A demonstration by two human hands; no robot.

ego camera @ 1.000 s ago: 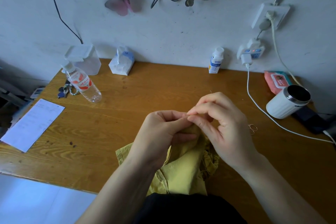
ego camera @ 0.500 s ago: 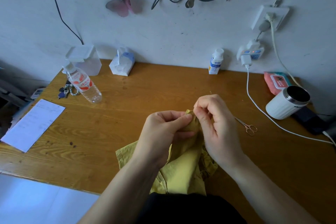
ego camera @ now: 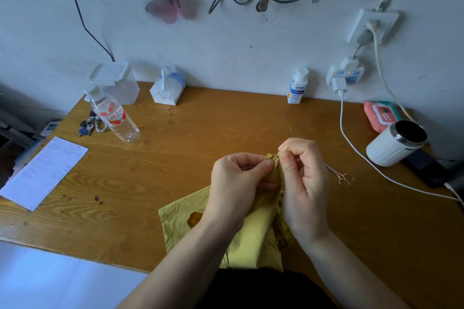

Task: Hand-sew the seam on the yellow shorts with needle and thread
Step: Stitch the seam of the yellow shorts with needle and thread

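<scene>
Left hand fingers pinch the yellow shorts seam fold, lifting it off the counter for access. Right hand fingers pinch closed at the fold, presumably on the needle, which is too small to see.

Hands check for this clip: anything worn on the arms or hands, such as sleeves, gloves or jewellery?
No sleeves show: left arm and right arm are bare to the frame edge. The left hand and right hand are ungloved, with no ring, watch or bracelet visible.
</scene>
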